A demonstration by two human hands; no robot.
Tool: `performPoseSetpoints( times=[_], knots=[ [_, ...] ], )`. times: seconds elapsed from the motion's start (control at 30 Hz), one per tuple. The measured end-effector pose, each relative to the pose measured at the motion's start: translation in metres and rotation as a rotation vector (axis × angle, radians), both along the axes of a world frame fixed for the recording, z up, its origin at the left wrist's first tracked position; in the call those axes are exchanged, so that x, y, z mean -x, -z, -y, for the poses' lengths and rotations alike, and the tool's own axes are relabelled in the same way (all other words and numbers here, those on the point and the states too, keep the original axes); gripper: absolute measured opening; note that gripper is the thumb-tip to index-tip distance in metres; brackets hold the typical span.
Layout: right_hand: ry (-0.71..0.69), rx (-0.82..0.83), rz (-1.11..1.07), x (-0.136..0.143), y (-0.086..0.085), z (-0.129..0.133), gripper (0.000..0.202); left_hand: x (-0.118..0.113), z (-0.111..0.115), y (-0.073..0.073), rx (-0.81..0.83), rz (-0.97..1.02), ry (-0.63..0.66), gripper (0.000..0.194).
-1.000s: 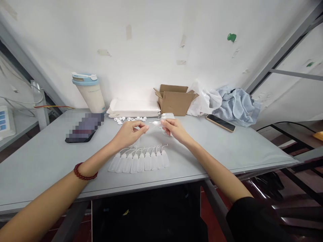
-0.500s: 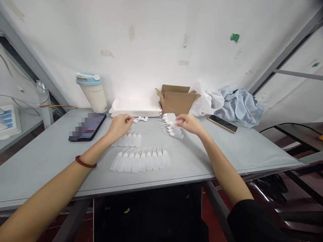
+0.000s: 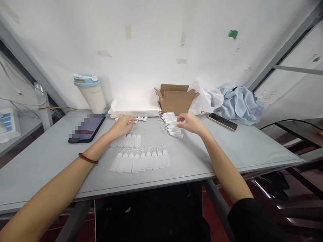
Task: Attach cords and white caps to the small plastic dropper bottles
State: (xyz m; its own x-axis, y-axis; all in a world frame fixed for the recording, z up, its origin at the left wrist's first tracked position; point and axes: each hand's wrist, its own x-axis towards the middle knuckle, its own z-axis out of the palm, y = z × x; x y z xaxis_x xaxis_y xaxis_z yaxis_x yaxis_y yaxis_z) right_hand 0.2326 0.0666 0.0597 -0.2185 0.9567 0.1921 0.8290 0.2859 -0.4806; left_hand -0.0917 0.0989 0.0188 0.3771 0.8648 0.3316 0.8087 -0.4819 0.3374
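Observation:
My left hand is at the back of the table, its fingers curled together at a small heap of white pieces. Whatever lies between those fingertips is too small to make out. On the right, my right hand pinches a small translucent white bottle at the edge of a loose pile of similar bottles with thin white strands at their necks. In front, a neat row of such bottles lies side by side. A shorter row sits behind it, partly under my left hand.
Along the wall stand a blue-lidded cup, a stack of white trays or sheets, an open cardboard box, a plastic bag and a blue cloth. Phones lie left and right on the grey table.
My left hand has moved slightly right, its fingers reaching further over the white pieces. My right hand stays at the pile with a bottle in its fingertips. The view has shifted a little.

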Motion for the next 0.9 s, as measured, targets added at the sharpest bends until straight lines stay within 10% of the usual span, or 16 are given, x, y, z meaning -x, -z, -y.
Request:
performPoseSetpoints(
  times=[0.5, 0.9],
  knots=[
    [-0.607, 0.75, 0.034, 0.042, -0.013, 0.047, 0.033, 0.003, -0.011, 0.006, 0.045, -0.008, -0.059, 0.034],
    [-0.543, 0.912, 0.209, 0.049, 0.0, 0.041, 0.037, 0.002, -0.007, 0.002, 0.081, 0.01, -0.084, 0.032]
  ],
)
